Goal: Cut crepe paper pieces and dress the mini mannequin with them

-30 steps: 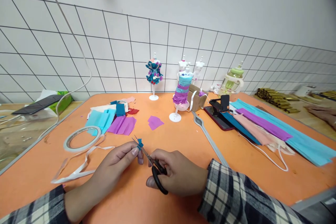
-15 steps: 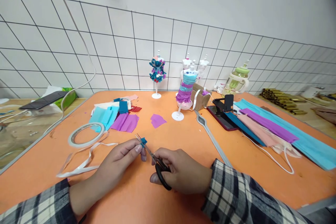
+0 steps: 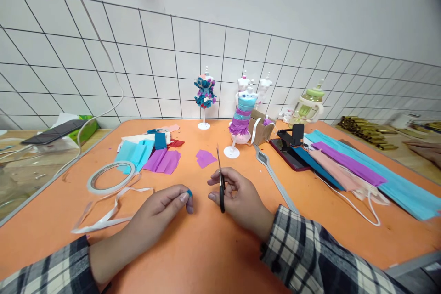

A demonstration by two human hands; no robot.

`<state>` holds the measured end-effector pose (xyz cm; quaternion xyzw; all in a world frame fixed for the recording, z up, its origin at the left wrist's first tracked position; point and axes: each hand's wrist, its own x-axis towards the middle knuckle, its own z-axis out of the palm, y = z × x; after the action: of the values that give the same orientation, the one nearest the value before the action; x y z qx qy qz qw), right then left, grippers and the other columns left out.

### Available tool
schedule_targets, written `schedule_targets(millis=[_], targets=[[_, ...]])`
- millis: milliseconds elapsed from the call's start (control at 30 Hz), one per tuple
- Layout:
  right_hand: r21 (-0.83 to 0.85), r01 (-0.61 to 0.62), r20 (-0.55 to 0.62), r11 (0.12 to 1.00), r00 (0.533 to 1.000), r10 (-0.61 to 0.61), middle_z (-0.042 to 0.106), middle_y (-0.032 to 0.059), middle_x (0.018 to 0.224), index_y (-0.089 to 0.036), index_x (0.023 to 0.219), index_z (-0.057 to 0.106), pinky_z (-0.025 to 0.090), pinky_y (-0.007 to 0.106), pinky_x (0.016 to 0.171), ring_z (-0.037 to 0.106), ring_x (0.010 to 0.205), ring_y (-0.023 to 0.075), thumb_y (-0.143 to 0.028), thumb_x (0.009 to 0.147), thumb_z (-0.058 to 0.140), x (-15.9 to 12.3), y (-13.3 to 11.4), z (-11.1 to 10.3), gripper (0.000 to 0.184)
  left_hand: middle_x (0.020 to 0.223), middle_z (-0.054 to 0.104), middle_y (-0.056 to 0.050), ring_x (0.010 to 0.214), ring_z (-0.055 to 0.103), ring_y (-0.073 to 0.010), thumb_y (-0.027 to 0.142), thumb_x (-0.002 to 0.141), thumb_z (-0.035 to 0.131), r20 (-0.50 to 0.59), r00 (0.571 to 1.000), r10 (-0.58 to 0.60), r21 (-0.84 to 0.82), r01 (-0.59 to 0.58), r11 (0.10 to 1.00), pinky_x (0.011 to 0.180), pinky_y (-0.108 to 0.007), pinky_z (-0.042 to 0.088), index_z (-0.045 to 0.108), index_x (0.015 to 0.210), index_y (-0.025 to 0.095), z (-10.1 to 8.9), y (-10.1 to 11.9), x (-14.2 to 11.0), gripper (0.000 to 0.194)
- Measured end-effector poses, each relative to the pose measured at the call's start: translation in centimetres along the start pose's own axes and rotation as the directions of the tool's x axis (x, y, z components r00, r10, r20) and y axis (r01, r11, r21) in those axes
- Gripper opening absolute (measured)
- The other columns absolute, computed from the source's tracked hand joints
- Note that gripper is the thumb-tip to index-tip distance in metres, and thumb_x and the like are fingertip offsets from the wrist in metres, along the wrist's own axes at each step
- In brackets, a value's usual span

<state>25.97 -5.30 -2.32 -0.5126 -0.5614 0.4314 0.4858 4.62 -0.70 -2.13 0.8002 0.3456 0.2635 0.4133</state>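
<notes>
My left hand (image 3: 164, 211) pinches a tiny piece of dark teal crepe paper (image 3: 189, 192) between thumb and fingertips, most of it hidden. My right hand (image 3: 243, 197) holds small black-handled scissors (image 3: 221, 193), blades upright and pointing away from me, apart from the paper. Ahead of the hands lies a loose purple paper piece (image 3: 206, 158). To the left are folded purple paper (image 3: 162, 161), light blue paper (image 3: 136, 154) and a roll of double-sided tape (image 3: 111, 178) with curled white strips (image 3: 109, 218).
Small dress-form stands, one in teal and purple ruffles (image 3: 206, 94) and one in blue and purple (image 3: 242, 117), stand at the back. A cardboard box (image 3: 262, 129), a grey strap (image 3: 275, 179), a phone (image 3: 289, 154), long crepe strips (image 3: 372, 170) and a green-lidded bottle (image 3: 309, 106) are on the right.
The scissors have pulled away from the teal paper and swung upright as my right hand moved up and right. Less of the teal piece shows in my left fingers.
</notes>
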Motion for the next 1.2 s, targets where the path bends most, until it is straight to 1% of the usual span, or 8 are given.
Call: schedule_targets(millis=[167,267,467,600,833,967,1100,1200], targets=[[0.244,-0.030,0.074,0.969,0.997,0.012,0.070,0.0035,0.093,-0.021,0.098,0.063,0.049,0.023,0.061,0.063,0.074,0.0135,-0.026,0.065,0.081,-0.2,0.5,1.1,0.038,0.075,0.068,0.000,0.074,0.063,-0.0173,0.036,0.098,0.038,0.015,0.999,0.030,0.194,-0.032,0.980,0.070,-0.025,0.046,0.062,0.077,0.021,1.3,1.0,-0.5,0.036],[0.302,-0.019,0.082,0.953,0.997,-0.006,0.069,0.0013,0.087,-0.021,0.099,0.063,0.051,0.024,0.063,0.066,0.075,0.0145,-0.020,0.064,0.080,-0.5,0.8,1.8,0.039,0.077,0.070,0.000,0.076,0.065,-0.0176,0.035,0.098,0.038,0.028,0.998,0.048,0.244,-0.054,0.968,0.070,-0.025,0.046,0.064,0.079,0.021,1.9,1.3,-0.7,0.035],[0.160,0.042,0.038,0.986,0.998,-0.049,0.066,-0.0012,0.078,-0.021,0.099,0.065,0.045,0.020,0.057,0.060,0.067,0.0107,-0.012,0.069,0.068,-0.7,1.2,1.9,0.032,0.077,0.070,0.000,0.076,0.065,-0.0177,0.036,0.099,0.036,0.036,0.999,0.029,0.257,-0.037,0.966,0.070,-0.025,0.046,0.064,0.079,0.021,1.8,1.4,-0.8,0.037],[0.179,0.041,0.060,0.983,0.997,-0.052,0.067,-0.0007,0.079,-0.020,0.102,0.064,0.043,0.019,0.054,0.057,0.062,0.0093,-0.013,0.070,0.067,-0.8,1.1,1.8,0.033,0.077,0.070,-0.001,0.076,0.064,-0.0185,0.037,0.098,0.038,0.043,0.998,0.035,0.252,-0.045,0.967,0.070,-0.026,0.047,0.064,0.078,0.021,1.5,1.5,-0.8,0.036],[0.233,0.009,0.085,0.972,0.996,-0.030,0.067,0.0002,0.080,-0.020,0.095,0.061,0.051,0.022,0.061,0.064,0.070,0.0128,-0.014,0.067,0.069,-0.7,0.6,1.7,0.030,0.079,0.070,-0.001,0.077,0.064,-0.0196,0.038,0.097,0.040,0.057,0.998,0.040,0.239,-0.053,0.970,0.071,-0.026,0.047,0.064,0.079,0.022,1.6,1.7,-0.8,0.034],[0.215,0.075,0.048,0.974,0.995,-0.088,0.066,-0.0005,0.081,-0.020,0.095,0.060,0.053,0.025,0.070,0.064,0.073,0.0128,-0.013,0.067,0.069,-0.7,0.2,1.4,0.030,0.080,0.071,-0.001,0.076,0.065,-0.0196,0.039,0.096,0.042,0.054,0.998,0.034,0.189,-0.044,0.981,0.069,-0.025,0.048,0.066,0.086,0.022,1.4,1.9,-0.9,0.031],[0.155,0.120,0.019,0.981,0.992,-0.124,0.064,-0.0011,0.080,-0.019,0.096,0.061,0.052,0.024,0.073,0.063,0.075,0.0125,-0.013,0.069,0.068,-0.7,0.0,1.2,0.029,0.100,0.076,-0.002,0.092,0.068,-0.0215,0.039,0.093,0.051,-0.021,1.000,0.015,0.148,-0.012,0.989,0.081,-0.027,0.050,0.068,0.104,0.025,1.2,1.8,-1.0,0.025],[0.120,0.137,0.004,0.983,0.990,-0.138,0.065,-0.0002,0.082,-0.020,0.097,0.062,0.052,0.025,0.073,0.064,0.076,0.0133,-0.015,0.071,0.067,-0.8,0.0,1.3,0.027,0.097,0.077,-0.002,0.089,0.069,-0.0213,0.037,0.091,0.054,-0.068,0.998,0.001,0.171,0.010,0.985,0.081,-0.028,0.051,0.070,0.098,0.025,1.4,2.0,-1.0,0.021]])
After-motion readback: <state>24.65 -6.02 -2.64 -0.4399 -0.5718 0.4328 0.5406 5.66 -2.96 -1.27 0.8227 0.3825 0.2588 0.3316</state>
